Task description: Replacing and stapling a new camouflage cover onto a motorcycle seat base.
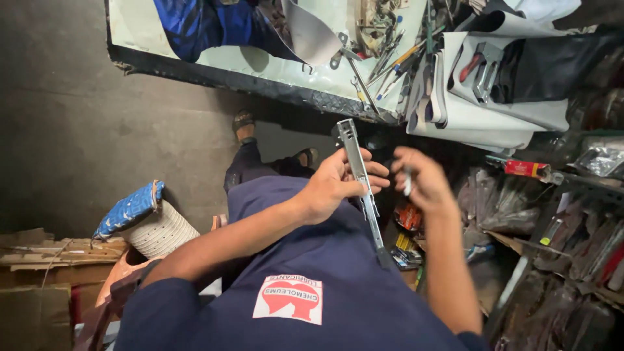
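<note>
The left hand (331,188) grips a long metal bar (361,182) upright over the lap. The right hand (422,182), just beside it, pinches a small blurred piece (407,181). Tools litter the counter (260,65).

I see a silvery grey metal bar (361,188) against a navy shirt (312,273) that bears a white patch with a red shape (288,298). The counter (227,62) is pale green-white with a black edge, blue cloth (201,23) on it. Lower left, a blue cushion (127,211) patterned with white flecks, I think; the floor (71,123) is dull grey.
</note>
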